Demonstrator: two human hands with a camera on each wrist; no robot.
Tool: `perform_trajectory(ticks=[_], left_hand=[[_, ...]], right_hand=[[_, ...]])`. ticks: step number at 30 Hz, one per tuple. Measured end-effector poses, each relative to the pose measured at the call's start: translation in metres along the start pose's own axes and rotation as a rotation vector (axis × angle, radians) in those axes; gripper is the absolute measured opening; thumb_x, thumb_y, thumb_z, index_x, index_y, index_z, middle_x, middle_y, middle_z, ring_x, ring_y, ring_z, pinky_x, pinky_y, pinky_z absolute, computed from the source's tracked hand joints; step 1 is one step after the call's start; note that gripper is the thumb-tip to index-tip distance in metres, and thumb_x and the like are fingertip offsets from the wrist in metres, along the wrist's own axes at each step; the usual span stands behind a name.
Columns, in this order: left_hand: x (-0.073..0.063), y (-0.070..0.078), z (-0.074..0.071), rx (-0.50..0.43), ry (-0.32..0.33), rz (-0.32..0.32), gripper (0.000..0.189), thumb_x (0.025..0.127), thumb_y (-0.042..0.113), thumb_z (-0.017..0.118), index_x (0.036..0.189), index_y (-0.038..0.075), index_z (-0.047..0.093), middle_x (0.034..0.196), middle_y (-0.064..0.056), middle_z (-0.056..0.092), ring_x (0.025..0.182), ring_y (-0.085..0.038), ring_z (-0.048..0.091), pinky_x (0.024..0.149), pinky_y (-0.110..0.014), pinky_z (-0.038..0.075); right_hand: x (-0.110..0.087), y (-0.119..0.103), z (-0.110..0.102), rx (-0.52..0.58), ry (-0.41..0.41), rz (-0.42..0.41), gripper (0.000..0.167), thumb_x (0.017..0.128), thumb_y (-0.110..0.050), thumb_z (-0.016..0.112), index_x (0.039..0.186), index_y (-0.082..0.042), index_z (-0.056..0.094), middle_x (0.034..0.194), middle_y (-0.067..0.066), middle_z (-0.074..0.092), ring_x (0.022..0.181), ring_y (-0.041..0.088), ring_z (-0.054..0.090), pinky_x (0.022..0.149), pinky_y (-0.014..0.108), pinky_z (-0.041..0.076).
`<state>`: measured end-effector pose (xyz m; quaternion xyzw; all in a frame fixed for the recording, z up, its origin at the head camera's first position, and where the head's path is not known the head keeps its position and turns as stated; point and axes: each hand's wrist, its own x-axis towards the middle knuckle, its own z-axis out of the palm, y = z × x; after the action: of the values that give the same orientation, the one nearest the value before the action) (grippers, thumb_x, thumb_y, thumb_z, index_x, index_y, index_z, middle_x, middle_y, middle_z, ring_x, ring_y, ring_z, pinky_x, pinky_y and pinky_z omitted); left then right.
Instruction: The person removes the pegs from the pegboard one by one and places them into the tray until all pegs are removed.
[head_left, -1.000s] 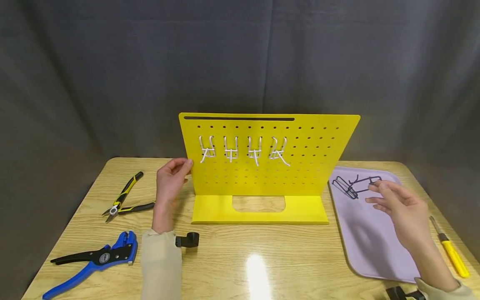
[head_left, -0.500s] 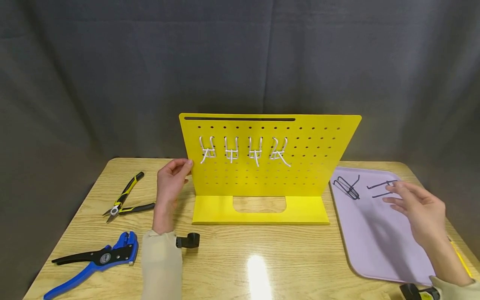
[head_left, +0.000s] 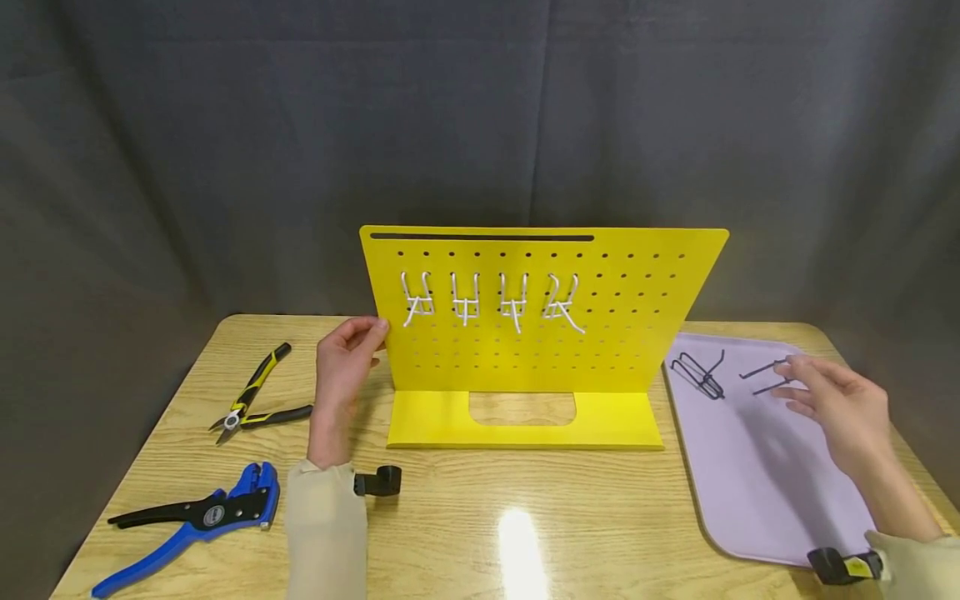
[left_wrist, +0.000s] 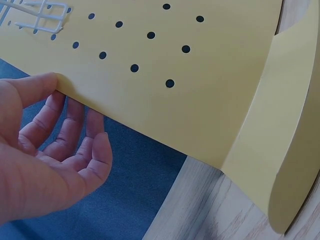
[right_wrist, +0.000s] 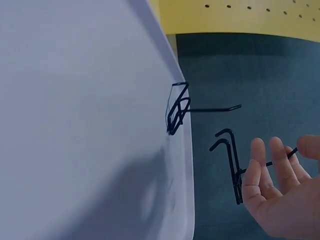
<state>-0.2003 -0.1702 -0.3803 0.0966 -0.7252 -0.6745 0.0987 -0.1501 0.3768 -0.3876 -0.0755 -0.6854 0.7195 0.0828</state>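
Note:
My left hand (head_left: 345, 362) grips the left edge of a yellow pegboard (head_left: 525, 350), thumb on the front and fingers behind, as the left wrist view shows. Several white double-prong hooks (head_left: 465, 307) hang in a row on the board. Over the tray's far right part, my right hand (head_left: 843, 408) pinches a black pegboard hook (right_wrist: 232, 165) by its stem. The hook's two bent prongs point left, away from the fingers. More black wire, a hook or hooks (head_left: 697, 379), lies at the tray's far left corner; I cannot tell how many.
A lilac tray (head_left: 772, 492) lies right of the pegboard, close to its base. On the left lie yellow-black cutting pliers (head_left: 243, 400) with spread handles and a blue-black wire stripper (head_left: 202, 517). A dark curtain (head_left: 480, 117) hangs behind the table.
My right hand has moved right with the black hook, drawing it apart from the black wire left in the tray. My left hand keeps its grip on the board.

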Motion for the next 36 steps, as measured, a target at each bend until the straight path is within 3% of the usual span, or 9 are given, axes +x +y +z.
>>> perform_trajectory(ticks=[18,26,36], left_hand=[[0.0,0.0,0.0,-0.003,0.0,-0.007,0.032,0.094,0.028,0.063,0.111,0.001,0.063,0.091,0.003,0.063,0.086,-0.014,0.06,0.075,-0.029,0.045],[-0.001,0.0,0.0,-0.003,-0.003,0.007,0.03,0.095,0.025,0.062,0.112,0.0,0.063,0.09,0.005,0.062,0.089,-0.018,0.06,0.075,-0.031,0.046],[0.0,0.0,0.0,0.002,-0.003,0.008,0.031,0.095,0.027,0.062,0.112,0.0,0.063,0.091,0.004,0.062,0.093,-0.023,0.061,0.076,-0.032,0.046]], right_hand=[[0.021,0.013,-0.021,-0.005,-0.077,0.093,0.014,0.094,-0.016,0.062,0.089,-0.022,0.073,0.083,-0.007,0.072,0.068,0.012,0.071,0.063,0.021,0.054],[0.03,0.021,-0.025,-0.061,-0.053,0.135,0.007,0.094,-0.021,0.064,0.09,-0.024,0.069,0.083,-0.01,0.071,0.07,0.011,0.07,0.063,0.021,0.053],[0.037,0.022,-0.025,0.064,-0.125,0.214,0.013,0.095,-0.018,0.062,0.089,-0.023,0.071,0.087,-0.008,0.071,0.074,0.012,0.07,0.067,0.024,0.054]])
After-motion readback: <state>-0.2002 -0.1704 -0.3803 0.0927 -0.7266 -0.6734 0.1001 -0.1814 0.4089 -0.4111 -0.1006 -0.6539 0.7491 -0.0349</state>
